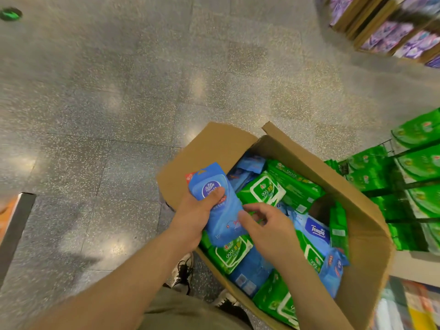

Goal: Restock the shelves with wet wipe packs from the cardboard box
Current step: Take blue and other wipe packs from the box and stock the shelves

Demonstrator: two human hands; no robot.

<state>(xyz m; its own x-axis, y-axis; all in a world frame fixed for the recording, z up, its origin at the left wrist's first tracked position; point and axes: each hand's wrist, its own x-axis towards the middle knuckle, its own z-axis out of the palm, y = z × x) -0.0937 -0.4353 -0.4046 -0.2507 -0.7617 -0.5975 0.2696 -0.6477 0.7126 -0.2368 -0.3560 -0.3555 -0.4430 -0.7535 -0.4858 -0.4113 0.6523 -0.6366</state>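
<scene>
The left hand [197, 215] holds a blue wipe pack [217, 203] over the cardboard box [352, 186], its grip curled round the pack's middle; the right hand [266, 226] hovers beside it, grip loose and empty. The pack looks light, soft and slick-filmed, so hold it across its flat faces, not the hang tab

blue pack [215, 201] held over the cardboard box [333, 177] reads Vinda, a light-blue one [315, 231] inside says Tempo, green packs [266, 190] inside show 999
</scene>
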